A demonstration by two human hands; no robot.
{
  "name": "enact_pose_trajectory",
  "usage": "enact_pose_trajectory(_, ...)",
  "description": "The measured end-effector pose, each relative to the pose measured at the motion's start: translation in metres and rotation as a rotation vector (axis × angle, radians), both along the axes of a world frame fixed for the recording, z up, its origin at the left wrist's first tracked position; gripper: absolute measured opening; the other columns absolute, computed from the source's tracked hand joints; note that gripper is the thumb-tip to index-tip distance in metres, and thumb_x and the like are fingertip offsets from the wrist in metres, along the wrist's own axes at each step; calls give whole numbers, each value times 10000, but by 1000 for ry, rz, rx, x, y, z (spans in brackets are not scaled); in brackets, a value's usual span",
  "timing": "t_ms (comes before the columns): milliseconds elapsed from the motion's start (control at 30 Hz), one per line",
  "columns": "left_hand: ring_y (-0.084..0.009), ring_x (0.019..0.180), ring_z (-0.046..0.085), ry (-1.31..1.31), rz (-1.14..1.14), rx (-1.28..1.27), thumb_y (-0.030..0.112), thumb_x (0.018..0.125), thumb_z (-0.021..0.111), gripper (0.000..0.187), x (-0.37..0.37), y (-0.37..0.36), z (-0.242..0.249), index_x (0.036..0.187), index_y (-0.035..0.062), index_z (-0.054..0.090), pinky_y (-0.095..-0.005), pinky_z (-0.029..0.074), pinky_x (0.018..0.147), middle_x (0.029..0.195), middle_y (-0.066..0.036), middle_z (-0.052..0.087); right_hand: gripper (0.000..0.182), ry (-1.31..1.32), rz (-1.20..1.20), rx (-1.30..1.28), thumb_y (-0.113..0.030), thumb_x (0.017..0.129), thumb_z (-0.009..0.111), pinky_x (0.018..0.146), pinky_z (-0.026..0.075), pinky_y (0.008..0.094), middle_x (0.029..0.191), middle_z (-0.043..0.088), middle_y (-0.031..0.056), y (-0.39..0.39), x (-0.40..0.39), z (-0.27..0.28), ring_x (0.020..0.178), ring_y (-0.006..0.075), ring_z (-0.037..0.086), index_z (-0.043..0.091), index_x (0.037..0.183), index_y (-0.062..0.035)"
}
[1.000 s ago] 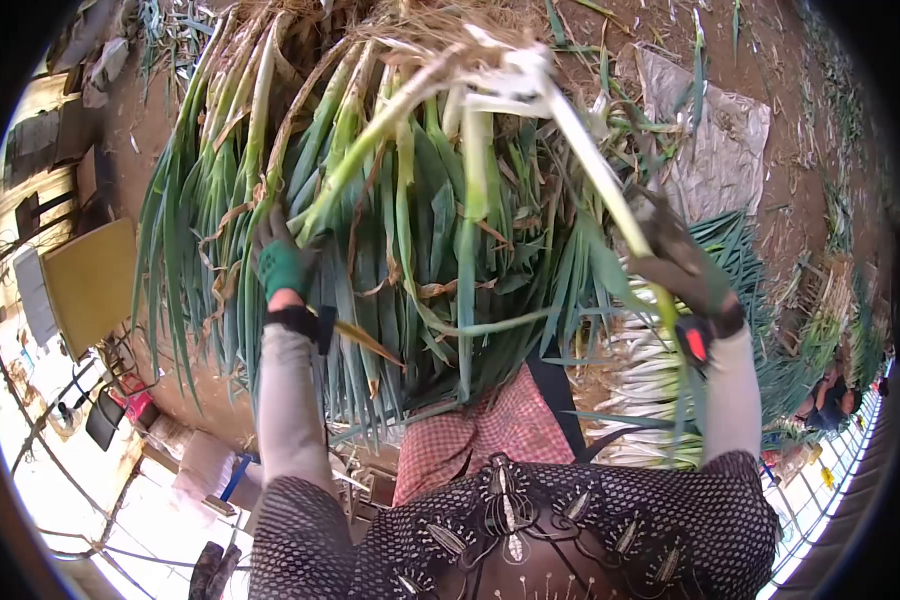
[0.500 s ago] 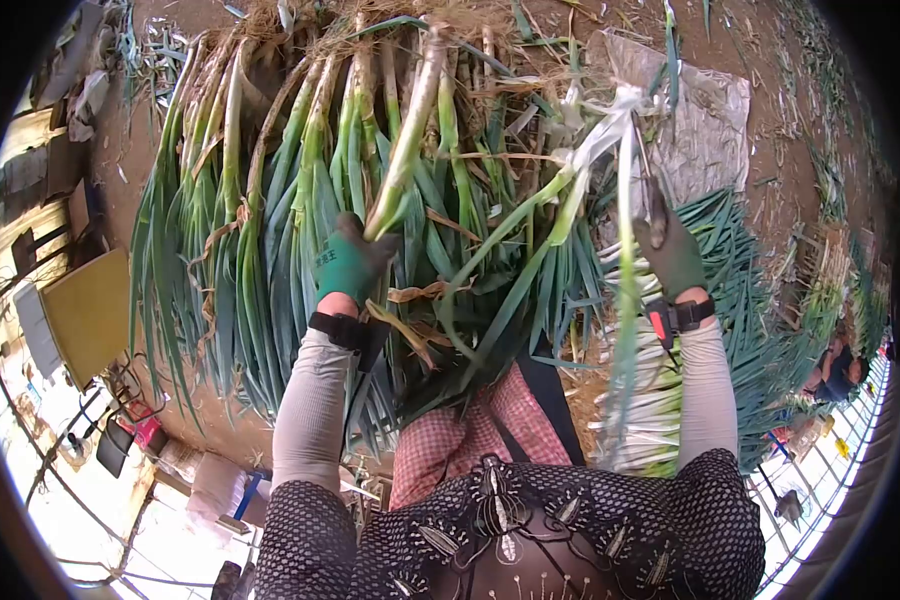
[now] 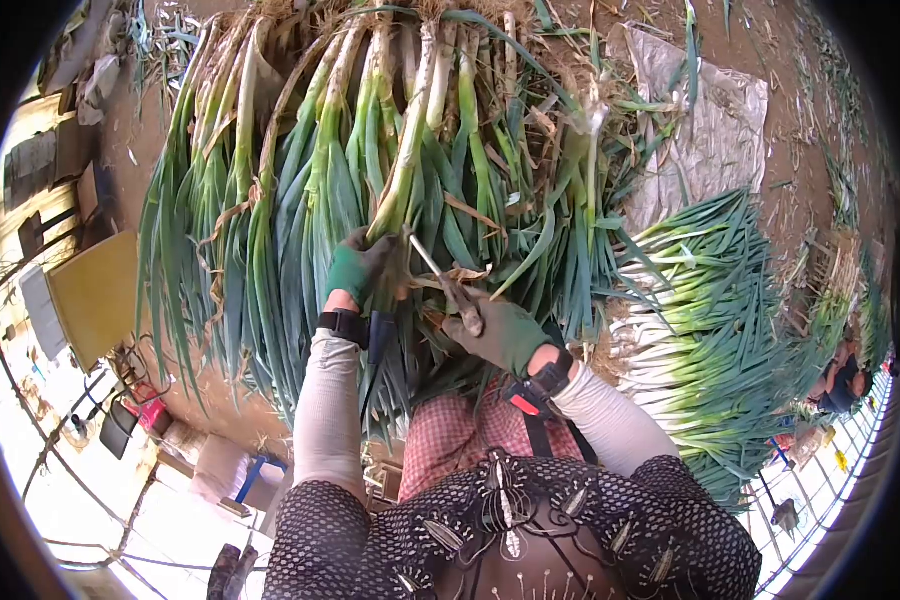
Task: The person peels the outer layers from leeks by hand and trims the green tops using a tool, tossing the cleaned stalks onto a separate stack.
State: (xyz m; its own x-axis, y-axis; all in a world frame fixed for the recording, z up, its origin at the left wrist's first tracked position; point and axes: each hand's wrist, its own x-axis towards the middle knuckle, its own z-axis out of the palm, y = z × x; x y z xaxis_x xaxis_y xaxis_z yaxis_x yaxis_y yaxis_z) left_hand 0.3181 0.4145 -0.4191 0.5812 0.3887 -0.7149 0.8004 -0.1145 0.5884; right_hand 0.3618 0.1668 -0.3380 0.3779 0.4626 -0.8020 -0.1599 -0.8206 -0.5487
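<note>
In its green work glove, my left hand (image 3: 355, 268) is closed around the lower stalk of a large green onion (image 3: 408, 150), whose root end points away from me. My right hand (image 3: 505, 335), gloved too, grips a knife (image 3: 433, 262) with a thin blade and a dark handle. The blade tip lies close to the onion, just right of my left fingers; whether it touches cannot be made out. Beneath both hands spreads a thick heap of unpeeled green onions (image 3: 305, 185), with brown outer skins and roots at the far end.
To the right lies a stack of cleaned green onions (image 3: 690, 340) with white stems. Behind it a pale sheet (image 3: 710, 120) covers the soil. A yellow board (image 3: 95, 300) stands at the left. Another person (image 3: 842, 382) is at the far right.
My right hand has swung left with the knife, from the peeled strips at the right to beside my left hand. The pale strips have dropped onto the heap. My left hand keeps the onion.
</note>
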Motion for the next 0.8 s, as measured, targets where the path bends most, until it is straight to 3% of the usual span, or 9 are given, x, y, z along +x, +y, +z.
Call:
enact_pose_trajectory(200,-112,683,587,-44,175,45,451,842,695,501,1,-12,8,1071,5,700,-294,477,638,782,-43,668,467,-8,-113,18,-470,878,618,812,505,418,930,672,242,17,12,-27,897,388,661,664,1038,-34)
enact_pose_trajectory(267,-169,683,642,-27,177,119,491,835,681,534,0,-10,-5,1001,-15,713,-338,493,642,739,-116,683,467,-24,-124,66,-473,877,619,815,504,420,939,672,241,19,8,17,908,402,655,667,1035,-37)
enact_pose_trajectory(300,-198,684,659,-14,176,155,501,836,672,544,1,-11,-11,981,-21,715,-354,498,644,727,-146,683,464,34,2,-28,-476,874,621,825,501,429,963,672,242,17,-2,17,941,427,637,672,1036,-44)
enact_pose_trajectory(433,-343,710,691,85,116,298,557,851,609,605,6,-13,-4,906,-36,715,-427,508,663,715,-256,658,458,-13,-15,-69,-480,877,613,802,507,443,915,674,240,21,-17,0,928,451,628,672,1030,-51)
enact_pose_trajectory(533,-405,745,680,165,115,322,586,863,565,633,8,-12,-6,881,-30,714,-450,506,683,746,-282,655,514,-77,-184,-19,-531,876,610,710,524,411,800,690,196,34,8,-22,792,387,680,685,963,-31)
enact_pose_trajectory(600,-429,772,675,141,135,273,603,867,546,666,7,-14,-6,861,-43,707,-465,503,700,753,-294,652,583,9,-207,-52,-592,870,602,636,519,360,702,683,123,44,38,-50,668,256,683,691,890,-16)
enact_pose_trajectory(667,-451,819,666,148,154,255,613,873,530,694,9,-15,-4,861,-60,699,-478,497,733,784,-313,649,565,62,-306,-21,-591,836,608,760,529,388,804,710,173,62,76,-56,814,325,706,704,930,-42)
enact_pose_trajectory(733,-472,886,653,192,169,268,615,881,517,717,10,-16,-1,882,-81,690,-490,490,780,840,-338,646,610,141,-296,-139,-597,837,609,753,527,378,781,717,124,83,116,-78,756,266,702,693,937,0)
enact_pose_trajectory(800,-487,950,631,193,144,322,612,892,499,736,7,-21,1,922,-101,678,-494,477,826,906,-355,639,601,-34,-293,-87,-613,852,607,562,494,321,672,665,90,92,149,-153,585,185,636,657,850,-14)
